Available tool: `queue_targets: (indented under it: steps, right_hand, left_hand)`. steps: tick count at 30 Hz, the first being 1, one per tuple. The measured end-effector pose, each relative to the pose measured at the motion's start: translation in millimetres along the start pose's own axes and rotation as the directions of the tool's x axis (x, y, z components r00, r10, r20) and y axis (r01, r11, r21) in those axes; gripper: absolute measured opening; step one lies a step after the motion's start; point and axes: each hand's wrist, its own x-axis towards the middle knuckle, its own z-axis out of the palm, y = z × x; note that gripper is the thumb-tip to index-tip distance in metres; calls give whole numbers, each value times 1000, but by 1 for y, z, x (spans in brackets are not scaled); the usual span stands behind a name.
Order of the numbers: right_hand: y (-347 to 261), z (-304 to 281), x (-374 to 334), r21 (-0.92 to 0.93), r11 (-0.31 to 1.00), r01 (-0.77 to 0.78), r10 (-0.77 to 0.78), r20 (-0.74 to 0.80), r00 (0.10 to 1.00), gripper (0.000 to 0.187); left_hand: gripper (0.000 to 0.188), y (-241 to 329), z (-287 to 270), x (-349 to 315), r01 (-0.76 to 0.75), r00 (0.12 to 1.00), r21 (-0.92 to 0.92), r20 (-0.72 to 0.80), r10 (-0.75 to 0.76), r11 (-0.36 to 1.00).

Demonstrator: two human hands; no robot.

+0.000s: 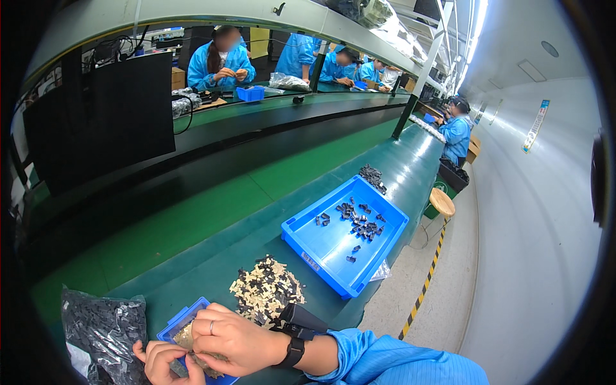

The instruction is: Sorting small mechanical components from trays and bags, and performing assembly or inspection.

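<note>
My left hand (165, 360) and my right hand (239, 341) meet with pinched fingertips over a small blue bin (172, 328). Whatever sits between the fingertips is too small to make out. Small pale pieces (185, 336) show inside the bin, mostly covered by my hands. Just beyond my right wrist lies a heap of small black and pale gold pieces (266, 289). A clear plastic bag full of black parts (106, 327) rests left of my left hand.
A large blue tray (314, 247) holds scattered small black parts (362, 224). Behind it is another black pile (372, 176) on the green bench (256, 224). A dark panel (96, 122) stands at left; a round stool (441, 202) is on the floor. Several people in blue work farther off.
</note>
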Motion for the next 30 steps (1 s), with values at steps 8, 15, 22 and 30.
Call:
queue_targets:
  steps: [8, 15, 22, 30]
  right_hand:
    - [2, 1, -2, 23, 1000, 0, 1, -49, 999, 6]
    - [-3, -1, 1, -70, 997, -13, 7, -86, 996, 9]
    - [11, 6, -5, -102, 995, -11, 9, -12, 1000, 16]
    - [13, 5, -6, -174, 985, 18, -9, 55, 998, 18]
  left_hand:
    - [8, 2, -1, 4, -11, 998, -40, 56, 14, 999]
    - [4, 3, -1, 2, -23, 997, 26, 79, 21, 999]
    - [6, -3, 6, -1, -20, 994, 60, 110, 13, 998]
    - [7, -6, 8, -4, -76, 991, 193, 124, 52, 978]
